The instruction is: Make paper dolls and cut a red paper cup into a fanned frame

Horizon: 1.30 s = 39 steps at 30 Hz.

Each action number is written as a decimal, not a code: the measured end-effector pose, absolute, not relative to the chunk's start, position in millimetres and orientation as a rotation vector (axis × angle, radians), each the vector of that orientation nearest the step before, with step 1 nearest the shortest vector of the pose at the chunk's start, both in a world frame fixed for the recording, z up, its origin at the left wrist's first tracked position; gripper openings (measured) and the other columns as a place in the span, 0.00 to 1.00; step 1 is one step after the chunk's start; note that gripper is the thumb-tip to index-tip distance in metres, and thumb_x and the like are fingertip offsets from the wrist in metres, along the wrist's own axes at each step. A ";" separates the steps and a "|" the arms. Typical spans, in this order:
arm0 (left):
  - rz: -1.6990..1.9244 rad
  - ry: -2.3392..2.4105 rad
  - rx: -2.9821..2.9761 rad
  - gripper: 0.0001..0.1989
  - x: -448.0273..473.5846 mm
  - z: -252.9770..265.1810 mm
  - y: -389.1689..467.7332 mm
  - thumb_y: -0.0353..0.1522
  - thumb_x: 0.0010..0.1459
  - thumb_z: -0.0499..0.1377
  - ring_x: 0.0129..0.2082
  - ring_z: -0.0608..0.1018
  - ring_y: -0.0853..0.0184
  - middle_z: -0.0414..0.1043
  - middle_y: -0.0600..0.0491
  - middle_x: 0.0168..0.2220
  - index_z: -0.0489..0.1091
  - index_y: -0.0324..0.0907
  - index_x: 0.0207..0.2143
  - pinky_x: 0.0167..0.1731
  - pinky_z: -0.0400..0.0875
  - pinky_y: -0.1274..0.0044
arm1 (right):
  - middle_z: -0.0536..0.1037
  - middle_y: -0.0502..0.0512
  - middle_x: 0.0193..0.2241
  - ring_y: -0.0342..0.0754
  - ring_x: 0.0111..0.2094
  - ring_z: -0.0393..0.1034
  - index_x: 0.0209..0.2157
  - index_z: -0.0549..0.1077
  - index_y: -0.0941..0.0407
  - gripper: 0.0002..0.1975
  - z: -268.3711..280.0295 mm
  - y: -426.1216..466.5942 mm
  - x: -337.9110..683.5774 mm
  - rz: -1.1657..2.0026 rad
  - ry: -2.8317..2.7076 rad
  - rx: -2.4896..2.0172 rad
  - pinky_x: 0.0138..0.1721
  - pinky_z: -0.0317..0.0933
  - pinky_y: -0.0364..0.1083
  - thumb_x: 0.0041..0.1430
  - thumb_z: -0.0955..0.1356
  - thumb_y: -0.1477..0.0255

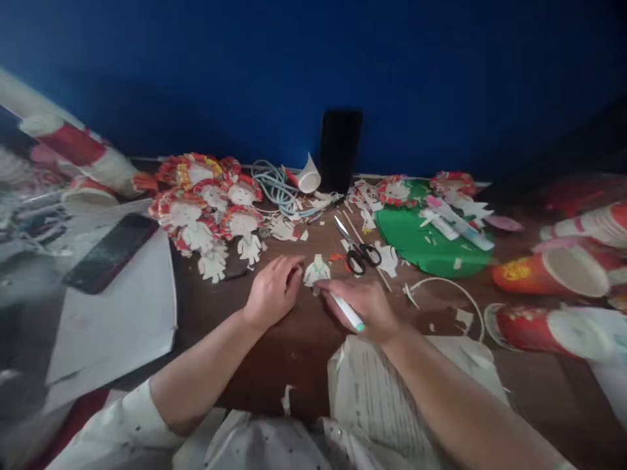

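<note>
My right hand is closed round a white marker with a green end. The marker's tip side is down by a small white paper cutout that bears green lines and lies on the table. My left hand rests just left of the cutout, fingers bent and thumb a little apart, with nothing visible in it. Whether its fingertips touch the paper I cannot tell. Beyond my right hand lie black-handled scissors, blades pointing away, beside another white paper cutout.
Several paper dolls with red frilled heads are heaped at the back left. A dark phone leans at the back wall; another phone lies on white sheets. A green sheet and red paper cups are on the right.
</note>
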State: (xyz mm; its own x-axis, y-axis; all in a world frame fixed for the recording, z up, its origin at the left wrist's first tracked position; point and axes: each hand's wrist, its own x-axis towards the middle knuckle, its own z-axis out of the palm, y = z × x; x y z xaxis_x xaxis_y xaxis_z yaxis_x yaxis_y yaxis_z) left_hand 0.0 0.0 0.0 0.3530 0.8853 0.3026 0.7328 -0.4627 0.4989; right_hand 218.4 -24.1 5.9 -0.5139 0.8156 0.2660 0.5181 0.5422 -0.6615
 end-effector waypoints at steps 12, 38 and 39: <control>0.808 1.397 2.397 0.12 0.6 2.3 -0.6 0.31 0.63 0.50 0.42 0.74 0.63 0.74 0.49 0.41 0.68 0.40 0.46 0.45 0.68 0.71 | 0.79 0.51 0.42 0.44 0.41 0.74 0.54 0.69 0.50 0.17 6.7 -26.2 209.6 0.539 -2.251 -1.148 0.44 0.62 0.41 0.64 0.62 0.72; 1.112 1.454 1.671 0.11 13.7 -3.1 8.3 0.33 0.54 0.58 0.33 0.75 0.68 0.74 0.51 0.35 0.72 0.41 0.40 0.36 0.69 0.77 | 0.75 0.56 0.46 0.47 0.43 0.72 0.55 0.68 0.52 0.19 14.3 -12.0 227.0 -0.057 -1.908 -1.467 0.44 0.64 0.43 0.63 0.62 0.70; 1.127 1.445 1.652 0.11 13.5 -3.8 10.3 0.33 0.54 0.58 0.32 0.75 0.68 0.74 0.51 0.34 0.72 0.40 0.40 0.36 0.69 0.77 | 0.75 0.57 0.45 0.48 0.43 0.71 0.55 0.68 0.52 0.19 15.4 -8.2 232.4 -0.118 -1.875 -1.557 0.42 0.64 0.43 0.62 0.62 0.69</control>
State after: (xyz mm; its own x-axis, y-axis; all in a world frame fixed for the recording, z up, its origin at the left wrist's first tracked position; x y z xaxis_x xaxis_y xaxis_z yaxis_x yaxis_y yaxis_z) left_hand 13.5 10.3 -3.8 0.0169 0.9837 0.1789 0.4133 -0.1698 0.8946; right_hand 232.4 -8.2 15.4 -0.0455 0.8337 0.5504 0.8960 0.2777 -0.3466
